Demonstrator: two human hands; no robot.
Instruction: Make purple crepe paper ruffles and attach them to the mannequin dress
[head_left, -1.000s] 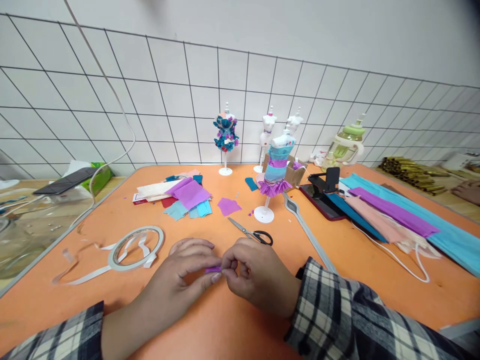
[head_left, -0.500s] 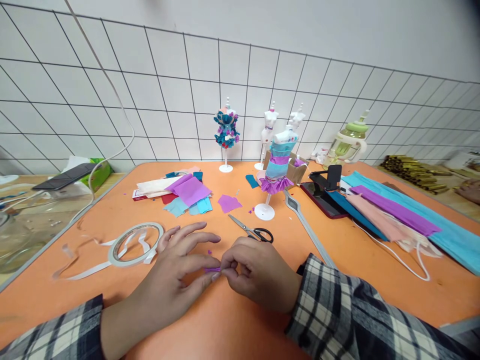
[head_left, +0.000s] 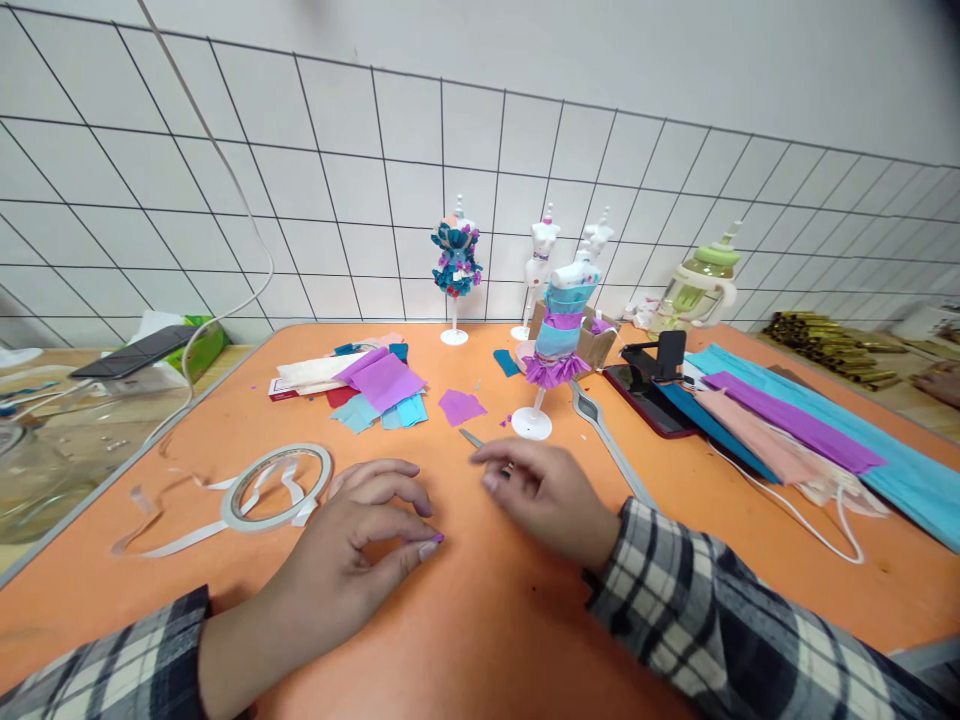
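Note:
My left hand rests at the middle of the orange table, thumb and forefinger pinched on a tiny piece of purple crepe paper; only its end shows past the fingertips. My right hand is over the scissors, with index finger and thumb apart and the other fingers curled. It covers the scissors' handles, and just the blade tips stick out toward the back left. Beyond them lies a flat purple paper scrap. A small white dress form wears a blue and purple paper dress with a ruffled skirt.
A tape roll with loose strips lies left. Behind it are stacked paper pieces. Another decorated dress form stands at the back. Right are a grey strap, a phone, folded crepe sheets and a bottle.
My right hand has let go of the purple piece and moved right and away, over the scissors' handles. My left hand still pinches the piece, nearly in place.

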